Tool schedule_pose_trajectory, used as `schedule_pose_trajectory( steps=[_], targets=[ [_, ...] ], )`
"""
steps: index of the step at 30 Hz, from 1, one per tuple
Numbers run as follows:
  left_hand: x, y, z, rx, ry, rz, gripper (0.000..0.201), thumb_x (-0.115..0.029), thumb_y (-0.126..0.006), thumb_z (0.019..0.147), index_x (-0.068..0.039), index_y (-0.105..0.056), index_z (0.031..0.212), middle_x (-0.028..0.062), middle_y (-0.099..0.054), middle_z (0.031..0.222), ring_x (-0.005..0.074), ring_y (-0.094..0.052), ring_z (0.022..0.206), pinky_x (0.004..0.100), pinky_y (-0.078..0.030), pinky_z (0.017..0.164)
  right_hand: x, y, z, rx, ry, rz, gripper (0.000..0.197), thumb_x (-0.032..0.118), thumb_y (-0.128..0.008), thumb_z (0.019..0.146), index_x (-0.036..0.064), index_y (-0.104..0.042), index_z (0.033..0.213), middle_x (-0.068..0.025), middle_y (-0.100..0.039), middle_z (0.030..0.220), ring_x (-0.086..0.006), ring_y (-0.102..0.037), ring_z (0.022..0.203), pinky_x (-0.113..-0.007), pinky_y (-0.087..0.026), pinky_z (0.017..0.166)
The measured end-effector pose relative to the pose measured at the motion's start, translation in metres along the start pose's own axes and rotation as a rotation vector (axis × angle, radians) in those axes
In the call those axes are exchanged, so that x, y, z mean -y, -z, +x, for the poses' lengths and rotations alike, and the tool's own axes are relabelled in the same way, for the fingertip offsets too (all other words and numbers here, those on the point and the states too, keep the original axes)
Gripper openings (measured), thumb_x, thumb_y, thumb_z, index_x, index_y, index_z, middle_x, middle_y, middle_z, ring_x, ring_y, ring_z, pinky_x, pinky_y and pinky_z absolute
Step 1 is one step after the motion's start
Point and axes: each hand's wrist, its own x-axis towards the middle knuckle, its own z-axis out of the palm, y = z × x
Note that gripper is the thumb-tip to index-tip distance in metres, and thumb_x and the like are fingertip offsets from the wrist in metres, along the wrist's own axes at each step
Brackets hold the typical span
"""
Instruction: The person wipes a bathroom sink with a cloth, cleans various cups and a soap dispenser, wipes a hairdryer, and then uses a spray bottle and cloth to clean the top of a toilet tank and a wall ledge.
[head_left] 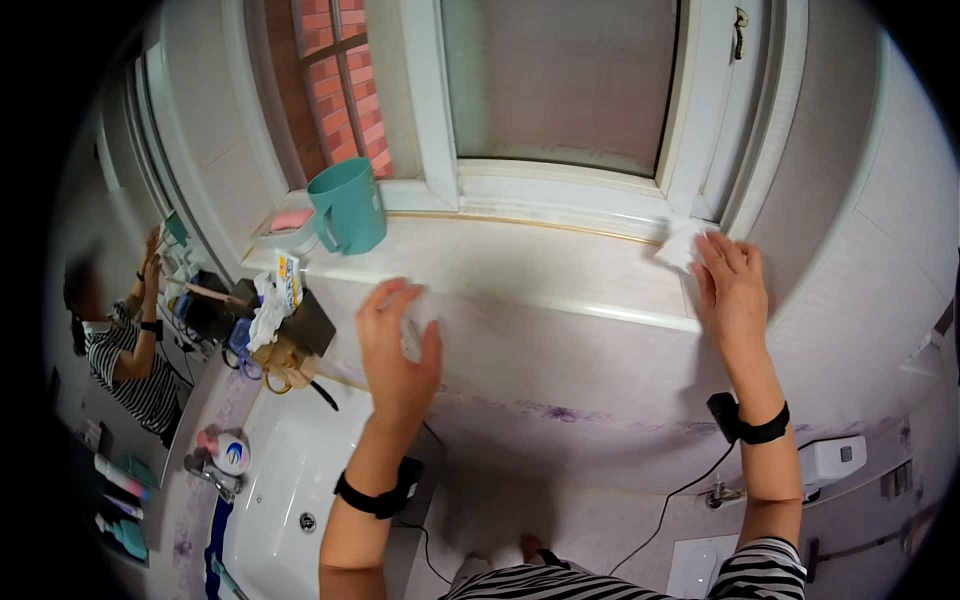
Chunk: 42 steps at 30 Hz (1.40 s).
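Right hand (738, 295) bends around white cloth (680, 247) at the sill's (550, 262) end; for even wiping, press flat. Left hand (392, 358) hangs half open, no grip evident

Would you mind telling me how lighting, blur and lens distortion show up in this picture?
In the head view, the fisheye lens leaves dark corners and bends the edge of the right-hand wall; broad, soft shadows fall below the sill; the left hand and right hand look slightly soft; the white cloth or tissue looks washed out; the teal mug is crisper.
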Motion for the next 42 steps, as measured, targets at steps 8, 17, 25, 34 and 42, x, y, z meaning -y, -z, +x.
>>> schedule_pose_trajectory(
  steps=[8,17,25,34,42],
  targets=[
    [0.064,0.033,0.067,-0.228,0.150,0.055,0.057,-0.009,-0.064,0.076,-0.004,-0.040,0.127,0.0146,-0.042,0.126,0.0251,-0.042,0.116,0.0353,-0.037,0.091,0.059,-0.044,0.031,0.426,-0.095,0.312,0.012,0.001,-0.048,0.073,-0.0077,-0.057,0.072,-0.0249,-0.058,0.079,-0.0380,-0.054,0.078,-0.043,-0.045,0.073],
    [0.087,0.023,0.078,-0.050,0.257,-0.140,0.065,-0.018,-0.063,0.079,-0.002,-0.031,0.134,0.0173,-0.043,0.127,0.0250,-0.043,0.116,0.0364,-0.036,0.094,0.050,-0.042,0.032,0.446,-0.157,0.129,0.016,0.006,-0.056,0.075,0.0087,-0.068,0.085,-0.0113,-0.061,0.083,-0.0292,-0.057,0.080,-0.038,-0.048,0.071],
    [0.131,0.017,0.082,-0.022,0.269,-0.249,0.048,-0.018,-0.068,0.076,0.000,-0.045,0.113,0.0105,-0.055,0.092,0.0173,-0.052,0.079,0.0285,-0.046,0.065,0.002,-0.037,0.064,0.612,-0.348,-0.240,0.022,0.016,-0.054,0.073,-0.0033,-0.063,0.067,-0.0252,-0.060,0.075,-0.0381,-0.060,0.072,-0.042,-0.049,0.070],
    [0.124,0.030,0.101,-0.024,0.460,-0.821,0.017,-0.017,-0.050,0.090,0.000,-0.052,0.093,0.0029,-0.054,0.066,0.0078,-0.050,0.062,0.0216,-0.041,0.057,0.182,-0.129,0.132,0.744,-0.071,0.243,0.022,0.014,-0.054,0.073,-0.0046,-0.063,0.077,-0.0257,-0.060,0.087,-0.0375,-0.060,0.081,-0.042,-0.048,0.075],
    [0.113,0.111,0.126,-0.118,0.254,-0.910,0.016,-0.016,-0.046,0.092,0.000,-0.048,0.093,0.0016,-0.049,0.066,0.0072,-0.044,0.061,0.0212,-0.038,0.058,0.286,-0.197,0.172,0.702,0.265,0.363,0.019,0.016,-0.051,0.080,0.0031,-0.064,0.087,-0.0223,-0.058,0.089,-0.0353,-0.057,0.086,-0.040,-0.046,0.079]
  ],
)
